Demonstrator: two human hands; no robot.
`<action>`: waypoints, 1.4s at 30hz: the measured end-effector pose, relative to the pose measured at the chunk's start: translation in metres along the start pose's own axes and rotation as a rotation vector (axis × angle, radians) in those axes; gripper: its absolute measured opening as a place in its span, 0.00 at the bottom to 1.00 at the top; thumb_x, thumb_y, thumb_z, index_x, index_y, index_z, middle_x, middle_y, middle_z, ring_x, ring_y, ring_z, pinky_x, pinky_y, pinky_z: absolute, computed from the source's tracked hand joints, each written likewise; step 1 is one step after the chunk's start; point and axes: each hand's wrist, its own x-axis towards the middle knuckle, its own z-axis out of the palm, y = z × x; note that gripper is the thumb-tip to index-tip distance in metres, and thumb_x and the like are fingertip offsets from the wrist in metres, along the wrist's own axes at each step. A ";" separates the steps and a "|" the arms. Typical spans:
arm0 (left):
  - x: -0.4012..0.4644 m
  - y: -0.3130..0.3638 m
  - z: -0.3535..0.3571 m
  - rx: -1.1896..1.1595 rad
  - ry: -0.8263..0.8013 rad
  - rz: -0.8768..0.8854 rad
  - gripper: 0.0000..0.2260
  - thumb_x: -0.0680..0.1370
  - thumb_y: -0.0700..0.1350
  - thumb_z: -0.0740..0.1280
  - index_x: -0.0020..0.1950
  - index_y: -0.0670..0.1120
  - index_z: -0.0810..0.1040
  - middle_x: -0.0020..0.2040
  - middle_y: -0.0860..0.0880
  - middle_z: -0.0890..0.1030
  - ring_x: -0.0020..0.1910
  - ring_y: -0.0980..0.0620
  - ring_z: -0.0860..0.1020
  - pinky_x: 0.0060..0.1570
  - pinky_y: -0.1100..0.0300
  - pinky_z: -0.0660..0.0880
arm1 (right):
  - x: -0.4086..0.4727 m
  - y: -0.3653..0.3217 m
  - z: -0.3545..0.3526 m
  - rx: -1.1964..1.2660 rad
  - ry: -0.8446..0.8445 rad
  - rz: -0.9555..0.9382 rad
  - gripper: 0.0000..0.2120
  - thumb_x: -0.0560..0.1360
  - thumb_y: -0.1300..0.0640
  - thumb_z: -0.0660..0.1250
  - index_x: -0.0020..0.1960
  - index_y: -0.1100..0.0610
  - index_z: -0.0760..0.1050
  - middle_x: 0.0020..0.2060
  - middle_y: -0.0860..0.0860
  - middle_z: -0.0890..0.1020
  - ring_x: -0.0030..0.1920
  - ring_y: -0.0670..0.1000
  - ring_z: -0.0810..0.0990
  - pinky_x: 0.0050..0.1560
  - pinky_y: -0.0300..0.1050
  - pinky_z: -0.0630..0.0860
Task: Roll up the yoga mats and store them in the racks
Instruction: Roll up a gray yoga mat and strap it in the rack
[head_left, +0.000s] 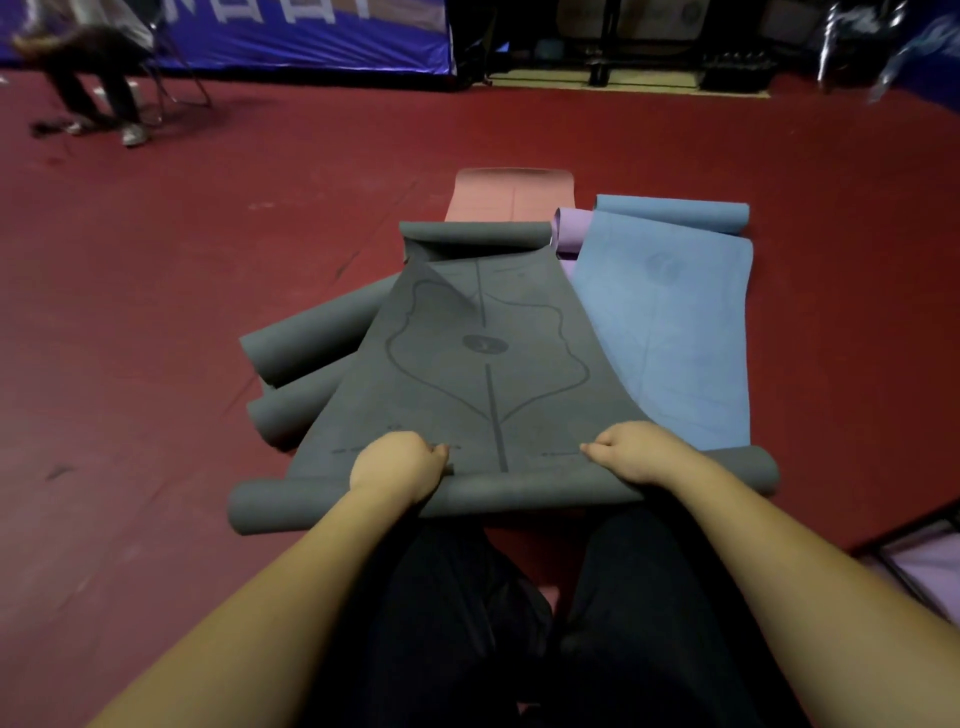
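The person is at the start of rolling the grey mat (483, 358), which lies lengthwise on the red floor (156, 322) over other grey rolls (306, 338), just beside a blue mat (675, 312). The left hand (397, 462) and right hand (631, 452) both curl their fingers over the short roll at the near end. The next move probably calls for even forward pushing from both hands, so the roll stays straight and tight.

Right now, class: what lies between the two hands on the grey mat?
In the head view, only bare grey mat with its printed centre line lies between the left hand and right hand.
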 end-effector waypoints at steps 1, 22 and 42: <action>-0.001 0.003 -0.002 0.003 0.019 0.019 0.23 0.81 0.59 0.55 0.40 0.43 0.77 0.47 0.41 0.82 0.46 0.42 0.78 0.44 0.54 0.71 | 0.000 0.000 0.000 0.010 0.015 0.006 0.21 0.81 0.40 0.55 0.56 0.52 0.81 0.59 0.56 0.81 0.59 0.57 0.77 0.57 0.45 0.72; -0.014 -0.003 0.008 0.194 0.291 0.237 0.31 0.82 0.60 0.44 0.43 0.45 0.82 0.44 0.47 0.81 0.48 0.44 0.78 0.45 0.52 0.73 | -0.005 0.006 0.010 0.039 0.334 0.010 0.27 0.81 0.37 0.52 0.41 0.56 0.77 0.42 0.52 0.80 0.46 0.56 0.78 0.44 0.47 0.74; -0.023 -0.009 0.012 0.263 0.266 0.242 0.29 0.78 0.66 0.46 0.42 0.50 0.79 0.42 0.48 0.78 0.45 0.43 0.77 0.45 0.50 0.70 | -0.004 -0.006 0.017 -0.142 0.321 0.086 0.29 0.81 0.38 0.46 0.51 0.51 0.82 0.49 0.54 0.83 0.52 0.57 0.79 0.42 0.46 0.69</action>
